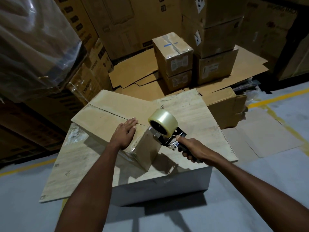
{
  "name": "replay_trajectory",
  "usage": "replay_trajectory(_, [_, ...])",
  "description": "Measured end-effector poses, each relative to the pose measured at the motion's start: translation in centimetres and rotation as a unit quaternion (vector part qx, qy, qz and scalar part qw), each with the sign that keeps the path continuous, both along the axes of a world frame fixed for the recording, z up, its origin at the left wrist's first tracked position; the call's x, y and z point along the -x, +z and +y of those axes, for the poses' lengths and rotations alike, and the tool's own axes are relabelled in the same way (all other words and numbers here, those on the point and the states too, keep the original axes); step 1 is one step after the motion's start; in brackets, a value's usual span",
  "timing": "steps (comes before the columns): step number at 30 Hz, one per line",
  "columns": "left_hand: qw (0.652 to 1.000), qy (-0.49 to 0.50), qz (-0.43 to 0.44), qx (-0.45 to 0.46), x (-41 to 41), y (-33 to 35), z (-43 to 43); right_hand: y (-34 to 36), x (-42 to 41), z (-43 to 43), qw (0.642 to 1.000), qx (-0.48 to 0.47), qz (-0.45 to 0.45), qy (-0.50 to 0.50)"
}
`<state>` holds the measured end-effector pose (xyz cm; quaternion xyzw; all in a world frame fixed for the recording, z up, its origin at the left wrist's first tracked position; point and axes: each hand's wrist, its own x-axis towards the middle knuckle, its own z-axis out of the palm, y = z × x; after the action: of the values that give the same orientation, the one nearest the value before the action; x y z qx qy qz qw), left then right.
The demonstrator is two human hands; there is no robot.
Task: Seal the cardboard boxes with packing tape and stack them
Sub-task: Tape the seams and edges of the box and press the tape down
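The handle of the tape dispenser (164,131) is mostly hidden inside the right hand (190,150), whose fingers curl tightly round it, with the thumb stretched forward along the metal frame. The clear tape roll (163,122) covers the spot where the dispenser's front meets the box, so contact there cannot be made out. Both arms are cut off at the bottom edge. At upper left a blurred bundle in plastic wrap (33,39) blocks part of the view.

Cartons (91,69) stacked on the left carry printing that seems to read "Crompton". The white labels on the stacked boxes (173,54) behind are too small to read; the top one has a blue strip across its taped lid. Striped diamond stickers (198,37) show on the taller pile to the right.

The cardboard box (108,111) sits on the pale wooden desk (192,114), turned at an angle. It is plain brown, its top flaps folded shut with a dark seam running across. The left hand (124,134) lies flat on the lid, fingers straight and together, fingertips touching the seam near the dispenser. Flattened cardboard (133,69) covers the floor beyond.
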<state>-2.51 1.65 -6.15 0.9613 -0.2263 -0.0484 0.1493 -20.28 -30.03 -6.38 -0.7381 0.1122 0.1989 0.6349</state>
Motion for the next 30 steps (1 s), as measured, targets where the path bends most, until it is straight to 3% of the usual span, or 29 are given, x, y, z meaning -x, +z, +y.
replay_trajectory(11, [0.997, 0.072, -0.008, 0.001, 1.3, -0.4, -2.0, -3.2, -1.9, 1.9, 0.999, -0.044, -0.009, 0.002])
replay_trajectory(18, [0.995, 0.095, -0.006, -0.019, 1.2, -0.8, -2.7, -4.7, -3.7, 2.3, 0.992, -0.116, 0.040, 0.012])
replay_trajectory(20, [0.995, 0.100, -0.007, -0.024, 0.7, -0.7, -2.9, -5.3, -4.0, 2.7, 0.976, -0.198, 0.090, 0.002])
replay_trajectory(23, [0.995, 0.096, -0.011, -0.027, 0.0, -0.5, -2.8, -6.9, -4.1, 3.3, 0.913, -0.360, 0.190, -0.021])
replay_trajectory(30, [0.996, 0.074, -0.001, -0.053, 0.0, -0.3, -2.4, -11.2, -4.3, 1.6, 0.870, -0.443, 0.196, -0.089])
